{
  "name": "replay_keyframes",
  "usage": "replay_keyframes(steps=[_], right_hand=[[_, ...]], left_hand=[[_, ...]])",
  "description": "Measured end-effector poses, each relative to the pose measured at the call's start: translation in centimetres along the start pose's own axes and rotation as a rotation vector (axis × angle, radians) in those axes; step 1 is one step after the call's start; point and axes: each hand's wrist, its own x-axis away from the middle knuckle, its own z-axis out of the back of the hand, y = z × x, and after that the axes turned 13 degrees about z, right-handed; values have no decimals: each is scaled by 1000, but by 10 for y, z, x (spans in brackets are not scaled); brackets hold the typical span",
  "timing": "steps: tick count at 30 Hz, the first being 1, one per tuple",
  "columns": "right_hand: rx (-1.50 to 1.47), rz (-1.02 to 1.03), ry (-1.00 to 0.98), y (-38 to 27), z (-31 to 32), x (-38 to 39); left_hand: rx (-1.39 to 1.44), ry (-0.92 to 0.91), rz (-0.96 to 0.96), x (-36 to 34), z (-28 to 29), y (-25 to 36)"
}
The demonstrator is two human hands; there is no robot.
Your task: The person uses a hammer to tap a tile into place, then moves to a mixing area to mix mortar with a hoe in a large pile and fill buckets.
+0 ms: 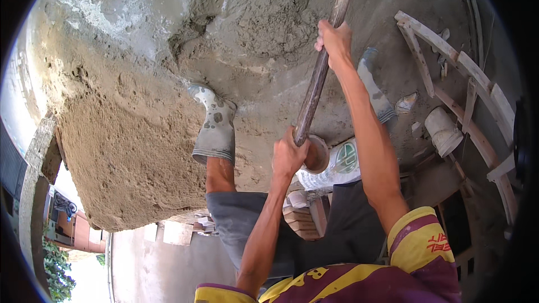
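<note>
Both my hands are closed round a long wooden tool handle [313, 92], which slants up and to the right. My left hand [289, 154] wraps its lower end, close to my body. Farther up the shaft, my right hand [335, 42] grips it with the arm stretched out. The tool's head lies beyond the upper edge, so its kind is hidden. Wet grey mortar [269, 22] spreads over the ground beyond my hands, lumpy in the middle. My spattered left boot [216, 123] and right boot [373, 87] stand apart at its near side.
A large heap of brown sand [129, 151] rises on the left. Behind my hands are a round bucket [318, 156] and a white sack [337, 165]. To the right lie a dirty pail [443, 133] and a wooden frame [477, 73] of nailed boards.
</note>
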Motion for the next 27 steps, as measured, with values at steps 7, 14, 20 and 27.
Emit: replay_keyframes(steps=[7,14,20,27], right_hand=[[323,-287,-133,129,-4,116],[237,-151,-181,37,7,134],[680,205,33,-17,11,-91],[361,-151,182,95,22,21]], left_hand=[[24,-173,393,90,-9,-76],[193,-226,406,112,-22,-64],[268,-325,84,-61,-33,56],[100,-298,226,3,-7,-44]])
